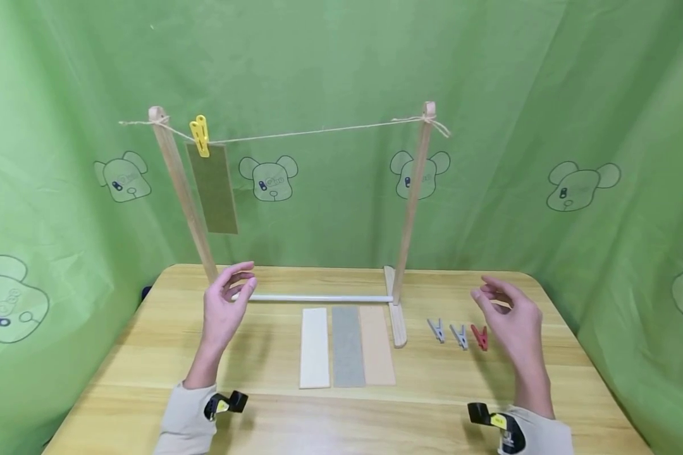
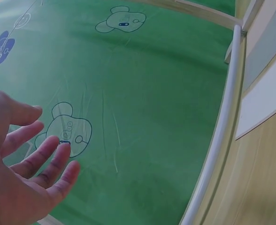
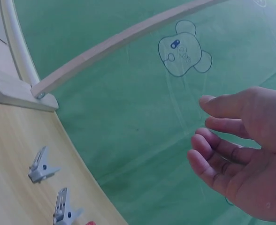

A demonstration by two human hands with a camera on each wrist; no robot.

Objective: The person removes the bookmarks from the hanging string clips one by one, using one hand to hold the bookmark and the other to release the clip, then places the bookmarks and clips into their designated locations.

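My left hand hovers over the table's left side, near the foot of the left post, its fingers loosely bent around nothing. Over the right side, my right hand is held up with relaxed fingers, also holding nothing. Just left of it lie a red clothespin and two grey-blue clothespins. A yellow clothespin clips an olive-brown rectangular piece to the string. Side by side on the table lie a white strip, a grey strip and a peach strip.
The string is tied between a left wooden post and a right wooden post. A white rod joins the posts low down, above the wooden table. A green curtain with bear outlines surrounds the table's back and sides.
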